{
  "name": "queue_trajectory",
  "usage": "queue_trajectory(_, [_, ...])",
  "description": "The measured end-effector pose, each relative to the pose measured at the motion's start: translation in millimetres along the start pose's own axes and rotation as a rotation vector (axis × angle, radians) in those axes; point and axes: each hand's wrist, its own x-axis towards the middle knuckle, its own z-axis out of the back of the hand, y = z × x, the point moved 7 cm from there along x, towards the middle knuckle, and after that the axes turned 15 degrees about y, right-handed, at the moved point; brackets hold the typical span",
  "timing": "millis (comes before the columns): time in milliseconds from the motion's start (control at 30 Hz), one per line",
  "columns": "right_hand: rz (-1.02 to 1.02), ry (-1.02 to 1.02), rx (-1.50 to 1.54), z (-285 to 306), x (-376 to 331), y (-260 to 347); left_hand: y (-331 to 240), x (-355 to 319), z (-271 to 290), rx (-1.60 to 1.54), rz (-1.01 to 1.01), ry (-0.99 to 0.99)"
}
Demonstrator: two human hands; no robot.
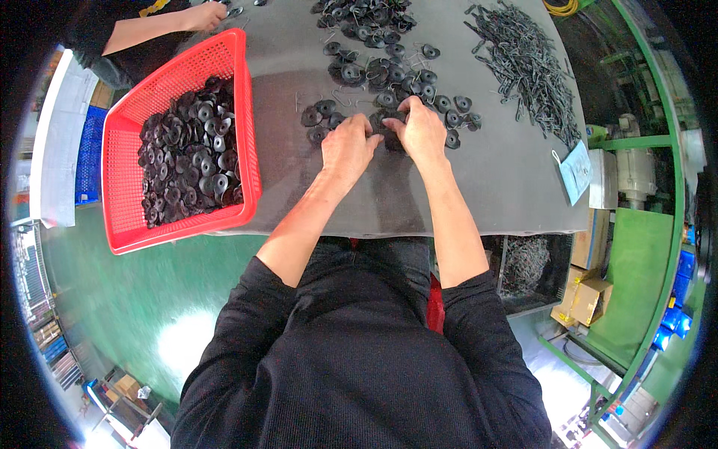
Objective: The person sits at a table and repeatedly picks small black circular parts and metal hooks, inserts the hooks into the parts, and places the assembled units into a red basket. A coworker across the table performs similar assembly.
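Note:
My left hand (348,146) and my right hand (421,130) meet over the grey table (516,187), both pinching the same small cluster of black round discs (385,122). More loose black discs (389,71) lie scattered just beyond my fingers and up toward the far edge. A few thin bent wire pieces (344,97) rest among them. The part held between my fingers is mostly hidden by my knuckles.
A red plastic basket (123,202) filled with black discs stands at the left. A heap of dark wire clips (523,63) lies at the right. Another person's hand (203,15) reaches in at the far left. Cardboard boxes (587,295) and green framing stand to the right.

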Motion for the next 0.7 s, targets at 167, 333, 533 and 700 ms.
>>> queue_trajectory(167, [-0.07,0.131,0.84,-0.1,-7.6,-51.6,4.2,-9.4,7.8,0.067,-0.026,-0.209])
queue_trajectory(333, [-0.145,0.013,1.78,3.8,-48.5,-70.1,-1.9,-11.6,2.6,0.094,-0.151,-0.016])
queue_trajectory(533, [-0.149,0.148,0.208,-5.9,-41.5,-29.0,1.6,-9.0,-2.2,-1.447,-0.133,0.319])
queue_trajectory(700, [-0.142,0.282,0.543,-19.4,-40.5,-41.8,22.3,11.0,-3.5,-0.955,-0.045,0.291])
